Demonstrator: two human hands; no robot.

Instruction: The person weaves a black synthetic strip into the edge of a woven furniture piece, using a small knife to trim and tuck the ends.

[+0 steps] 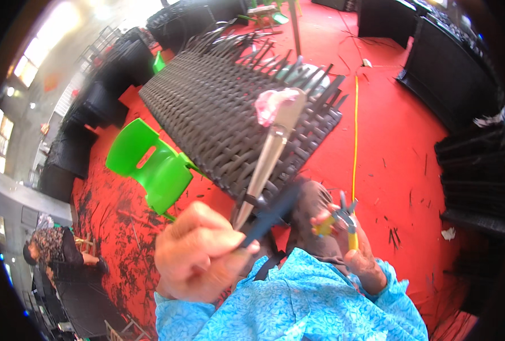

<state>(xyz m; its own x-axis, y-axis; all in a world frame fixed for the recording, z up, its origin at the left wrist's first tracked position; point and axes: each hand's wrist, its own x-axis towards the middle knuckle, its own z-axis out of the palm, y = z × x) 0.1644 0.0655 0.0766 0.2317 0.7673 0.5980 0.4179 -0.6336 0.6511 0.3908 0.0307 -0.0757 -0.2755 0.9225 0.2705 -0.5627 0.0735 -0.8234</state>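
Observation:
My left hand [201,255] pinches a dark flat weaving strip [274,213], blurred, which slants up to the right in front of the woven panel. My right hand [363,260] holds yellow-handled pliers [345,219] with their jaws spread, low beside my right knee. Before me lies a black wicker panel [218,111] of plaited strips, loose strip ends sticking out along its far right edge. A metal bar [267,166] rises from near the panel's close end toward the camera. Pink wrapping [274,104] clings to its upper end.
A green plastic chair [150,166] stands left of the panel. A yellow cord [356,136] runs along the red floor covering [397,162], among strip offcuts. Black wicker pieces [448,72] stand at right. Another person [56,249] sits at far left.

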